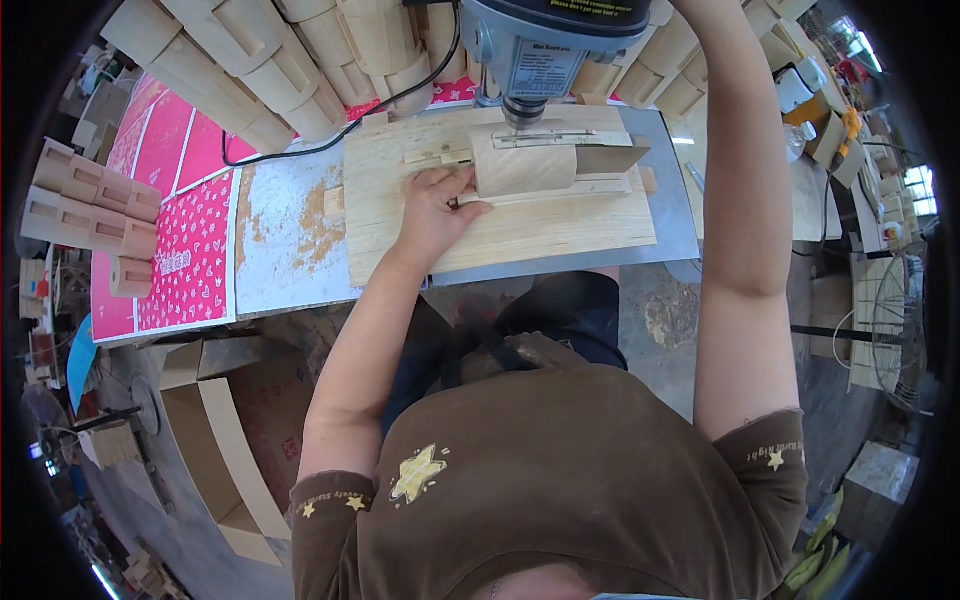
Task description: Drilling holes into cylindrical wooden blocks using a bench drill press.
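A pale wooden block (524,172) with a rounded face lies on a wooden board (520,235), in a jig of thin strips. My left hand (437,205) grips the block's left end, with its fingers above and its thumb along the lower edge. Directly over the block hangs the chuck (523,112) of a blue-grey bench drill press (550,50). The chuck reaches the block's upper side, but I cannot see whether a bit has entered the wood. My right arm stretches up along the drill press's right side. Its hand lies beyond the top edge.
Stacks of similar wooden pieces (240,70) line the back of the table, with more at its left (90,205). A black cable (350,130) crosses the pink cover (190,240). Sawdust lies left of the board. An open cardboard box (215,440) stands on the floor.
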Action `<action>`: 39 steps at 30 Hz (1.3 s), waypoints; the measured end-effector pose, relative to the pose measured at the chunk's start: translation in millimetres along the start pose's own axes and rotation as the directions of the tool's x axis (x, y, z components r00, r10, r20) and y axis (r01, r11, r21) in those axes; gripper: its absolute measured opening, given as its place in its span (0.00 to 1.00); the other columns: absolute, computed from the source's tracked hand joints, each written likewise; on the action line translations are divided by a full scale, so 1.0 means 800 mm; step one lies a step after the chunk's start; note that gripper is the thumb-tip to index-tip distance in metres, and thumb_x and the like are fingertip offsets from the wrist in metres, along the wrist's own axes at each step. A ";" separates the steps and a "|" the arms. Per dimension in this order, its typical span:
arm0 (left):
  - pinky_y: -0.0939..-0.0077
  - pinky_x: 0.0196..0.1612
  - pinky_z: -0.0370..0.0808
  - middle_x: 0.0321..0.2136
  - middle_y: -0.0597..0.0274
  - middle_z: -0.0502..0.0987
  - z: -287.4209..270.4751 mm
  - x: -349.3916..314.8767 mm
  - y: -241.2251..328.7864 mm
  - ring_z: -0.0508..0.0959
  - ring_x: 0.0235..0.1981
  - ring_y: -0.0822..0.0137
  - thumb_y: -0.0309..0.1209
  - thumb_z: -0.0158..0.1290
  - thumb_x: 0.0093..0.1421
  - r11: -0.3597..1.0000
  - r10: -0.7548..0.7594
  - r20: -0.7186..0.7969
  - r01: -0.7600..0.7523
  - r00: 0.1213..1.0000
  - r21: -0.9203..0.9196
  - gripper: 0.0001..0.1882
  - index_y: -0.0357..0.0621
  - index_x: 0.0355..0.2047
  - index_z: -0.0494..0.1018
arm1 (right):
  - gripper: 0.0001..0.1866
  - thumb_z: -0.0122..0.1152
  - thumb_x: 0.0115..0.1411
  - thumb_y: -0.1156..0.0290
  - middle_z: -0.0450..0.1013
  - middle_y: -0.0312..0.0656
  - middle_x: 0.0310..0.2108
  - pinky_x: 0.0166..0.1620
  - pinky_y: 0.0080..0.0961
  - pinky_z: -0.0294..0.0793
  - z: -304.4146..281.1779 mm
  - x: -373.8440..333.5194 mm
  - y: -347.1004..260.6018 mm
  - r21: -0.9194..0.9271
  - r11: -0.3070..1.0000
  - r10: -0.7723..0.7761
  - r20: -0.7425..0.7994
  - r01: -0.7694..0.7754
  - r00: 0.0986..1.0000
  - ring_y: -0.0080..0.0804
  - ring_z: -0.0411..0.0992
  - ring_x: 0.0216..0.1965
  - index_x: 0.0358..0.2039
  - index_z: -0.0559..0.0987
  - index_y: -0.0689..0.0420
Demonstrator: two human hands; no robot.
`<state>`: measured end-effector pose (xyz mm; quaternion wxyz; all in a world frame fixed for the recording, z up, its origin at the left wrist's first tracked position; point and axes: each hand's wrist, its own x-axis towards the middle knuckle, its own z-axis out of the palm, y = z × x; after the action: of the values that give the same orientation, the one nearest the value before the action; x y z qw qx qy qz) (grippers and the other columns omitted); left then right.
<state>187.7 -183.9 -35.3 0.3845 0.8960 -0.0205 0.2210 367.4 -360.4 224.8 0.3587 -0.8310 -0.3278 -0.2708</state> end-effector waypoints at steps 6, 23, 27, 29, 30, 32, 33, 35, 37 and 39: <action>0.69 0.46 0.60 0.27 0.66 0.77 -0.004 0.000 -0.001 0.74 0.33 0.65 0.33 0.67 0.36 0.998 0.046 -0.015 -0.045 0.999 0.040 0.25 0.41 0.38 0.78 | 0.15 0.49 0.60 0.66 0.67 0.42 0.19 0.28 0.22 0.61 -0.035 -0.086 -0.031 0.055 0.998 -0.008 -0.070 0.012 0.997 0.25 0.65 0.23 0.26 0.76 0.66; 0.68 0.48 0.59 0.29 0.65 0.77 0.002 -0.002 -0.001 0.72 0.37 0.63 0.33 0.67 0.36 0.998 0.029 -0.044 -0.026 0.999 0.062 0.26 0.43 0.39 0.78 | 0.05 0.53 0.55 0.78 0.68 0.40 0.18 0.28 0.23 0.62 0.024 -0.200 0.021 0.142 0.942 -0.251 -0.307 0.305 0.918 0.31 0.64 0.20 0.27 0.77 0.63; 0.68 0.49 0.58 0.29 0.65 0.76 -0.007 -0.001 0.014 0.72 0.39 0.65 0.35 0.68 0.35 0.996 -0.058 -0.015 0.059 0.998 0.061 0.27 0.43 0.38 0.77 | 0.13 0.48 0.60 0.69 0.70 0.47 0.20 0.31 0.26 0.67 -0.017 -0.076 -0.047 0.074 0.997 0.048 -0.217 -0.032 0.975 0.35 0.68 0.23 0.29 0.75 0.66; 0.67 0.49 0.57 0.28 0.65 0.75 -0.002 0.007 0.028 0.73 0.38 0.66 0.36 0.68 0.35 0.993 -0.109 -0.031 0.107 0.994 -0.039 0.26 0.43 0.37 0.76 | 0.19 0.47 0.60 0.63 0.70 0.50 0.19 0.34 0.27 0.67 -0.004 -0.033 -0.026 0.024 1.000 0.011 -0.231 -0.005 0.973 0.34 0.69 0.26 0.26 0.75 0.68; 0.67 0.50 0.57 0.28 0.66 0.74 0.005 0.012 0.035 0.73 0.38 0.67 0.37 0.69 0.34 0.977 -0.163 -0.036 0.156 0.986 -0.143 0.26 0.43 0.36 0.76 | 0.19 0.47 0.61 0.62 0.70 0.48 0.21 0.34 0.27 0.67 0.004 -0.012 0.010 0.079 0.996 -0.011 -0.212 0.028 0.977 0.33 0.69 0.27 0.28 0.75 0.68; 0.67 0.48 0.59 0.28 0.66 0.74 0.016 0.013 0.033 0.74 0.35 0.67 0.37 0.69 0.34 0.970 -0.179 -0.064 0.165 0.982 -0.179 0.25 0.42 0.35 0.76 | 0.18 0.47 0.62 0.62 0.70 0.47 0.22 0.35 0.26 0.67 0.016 -0.013 0.017 0.153 0.986 -0.042 -0.184 0.071 0.982 0.31 0.69 0.28 0.30 0.75 0.67; 0.68 0.47 0.61 0.28 0.67 0.74 0.020 0.015 0.031 0.74 0.33 0.67 0.37 0.70 0.34 0.961 -0.193 -0.086 0.171 0.977 -0.218 0.25 0.41 0.33 0.76 | 0.19 0.46 0.62 0.61 0.71 0.46 0.25 0.36 0.26 0.68 0.018 -0.026 0.021 0.238 0.962 -0.074 -0.243 0.133 0.967 0.31 0.69 0.29 0.33 0.75 0.66; 0.70 0.44 0.64 0.28 0.66 0.73 0.006 0.004 0.023 0.74 0.31 0.68 0.35 0.70 0.34 0.961 -0.207 -0.112 0.180 0.972 -0.211 0.24 0.40 0.32 0.76 | 0.13 0.48 0.61 0.66 0.72 0.46 0.29 0.37 0.29 0.69 0.035 -0.070 0.025 0.318 0.943 -0.059 -0.140 0.101 0.988 0.36 0.69 0.30 0.38 0.74 0.63; 0.73 0.41 0.67 0.28 0.65 0.73 0.005 0.006 0.020 0.74 0.28 0.68 0.33 0.70 0.34 0.961 -0.182 -0.101 0.156 0.978 -0.227 0.22 0.39 0.31 0.76 | 0.09 0.55 0.56 0.72 0.71 0.45 0.29 0.37 0.33 0.67 0.038 -0.144 0.057 0.123 0.989 -0.093 0.063 0.085 0.994 0.42 0.68 0.32 0.38 0.74 0.59; 0.79 0.34 0.70 0.26 0.65 0.72 0.001 0.004 0.013 0.73 0.27 0.70 0.29 0.69 0.34 0.887 -0.227 -0.047 0.187 0.973 -0.423 0.21 0.37 0.30 0.76 | 0.12 0.60 0.52 0.70 0.71 0.42 0.30 0.39 0.37 0.66 0.050 -0.214 0.073 -0.036 0.985 -0.157 0.251 0.171 0.955 0.43 0.67 0.37 0.37 0.73 0.58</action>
<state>188.5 -191.1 -27.5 0.5880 0.7792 0.0470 0.2117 310.0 -420.6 59.4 0.2676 -0.8381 -0.4299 -0.2029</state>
